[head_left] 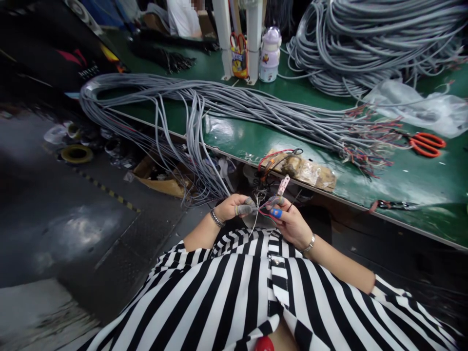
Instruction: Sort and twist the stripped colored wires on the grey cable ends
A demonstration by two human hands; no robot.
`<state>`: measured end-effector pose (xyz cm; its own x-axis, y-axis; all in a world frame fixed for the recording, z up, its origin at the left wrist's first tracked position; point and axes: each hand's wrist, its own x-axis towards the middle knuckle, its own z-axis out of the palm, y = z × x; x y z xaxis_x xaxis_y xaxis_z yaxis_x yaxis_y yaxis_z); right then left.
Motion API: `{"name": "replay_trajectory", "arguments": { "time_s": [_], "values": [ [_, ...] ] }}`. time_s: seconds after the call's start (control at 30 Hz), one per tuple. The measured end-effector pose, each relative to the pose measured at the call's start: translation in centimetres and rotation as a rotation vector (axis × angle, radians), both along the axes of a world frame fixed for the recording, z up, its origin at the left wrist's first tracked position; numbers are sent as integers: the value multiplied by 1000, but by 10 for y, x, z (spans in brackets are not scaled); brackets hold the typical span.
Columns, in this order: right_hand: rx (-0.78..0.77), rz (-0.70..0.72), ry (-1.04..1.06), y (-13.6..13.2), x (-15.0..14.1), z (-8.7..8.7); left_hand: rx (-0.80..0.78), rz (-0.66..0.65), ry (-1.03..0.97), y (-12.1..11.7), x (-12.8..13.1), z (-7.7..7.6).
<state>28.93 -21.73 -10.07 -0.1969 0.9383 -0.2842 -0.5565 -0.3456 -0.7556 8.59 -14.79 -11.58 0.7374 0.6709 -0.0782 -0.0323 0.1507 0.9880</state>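
Observation:
My left hand [234, 206] is closed, with wrapped fingertips pinching the end of a grey cable in front of my striped shirt. From that end fan out stripped thin wires [263, 208], some red, green and white, and a frayed silvery tuft. My right hand [292, 224] pinches these wires close beside the left; one finger has blue tape on it. A narrow pink piece with dark spots [283, 185] sticks up from the right hand; its kind is unclear. Just beyond lies a taped wooden block [307, 171] on the table edge, with red and black leads near it.
A long bundle of grey cables [234, 100] crosses the green table [226, 131] and hangs over its edge. Orange-handled scissors [427, 145], pliers [395, 204], a bottle [269, 56] and a large cable coil [365, 44] rest there. A cardboard box [161, 178] stands below. Another person [184, 18] is behind.

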Motion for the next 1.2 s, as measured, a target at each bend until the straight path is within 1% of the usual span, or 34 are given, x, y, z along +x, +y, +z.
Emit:
{"name": "replay_trajectory", "arguments": {
  "time_s": [0.13,0.23,0.27,0.33,0.43,0.5,0.57,0.63,0.73,0.8,0.9,0.97,1.03,1.1,1.2],
  "values": [
    [54,36,3,-3,-2,-2,6,-17,14,0,1,0],
    [145,95,-23,-3,-3,-1,6,-33,40,0,1,-1],
    [194,118,-67,-2,-3,-1,7,-35,49,0,1,-1],
    [323,136,-230,0,-2,-2,7,-44,59,1,2,-1],
    [522,63,-495,2,-1,-3,11,-64,46,1,3,1],
    [567,4,-561,3,0,-4,16,-78,32,1,5,5],
    [537,-24,-547,3,1,-4,22,-95,27,2,7,9],
    [477,-5,-486,3,4,-6,24,-123,35,3,8,12],
    [378,111,-321,6,9,-10,28,-192,65,6,10,15],
    [312,204,-215,8,13,-12,37,-266,89,8,11,16],
    [234,322,-99,11,16,-13,96,-391,124,12,13,18],
    [199,392,-58,12,19,-12,152,-451,129,15,16,19],
    [187,437,-81,13,23,-11,206,-503,122,17,20,20],
    [213,405,-178,14,29,-11,250,-555,123,19,23,20],
    [272,238,-359,17,43,-15,295,-593,134,21,24,22]
  ]
}}
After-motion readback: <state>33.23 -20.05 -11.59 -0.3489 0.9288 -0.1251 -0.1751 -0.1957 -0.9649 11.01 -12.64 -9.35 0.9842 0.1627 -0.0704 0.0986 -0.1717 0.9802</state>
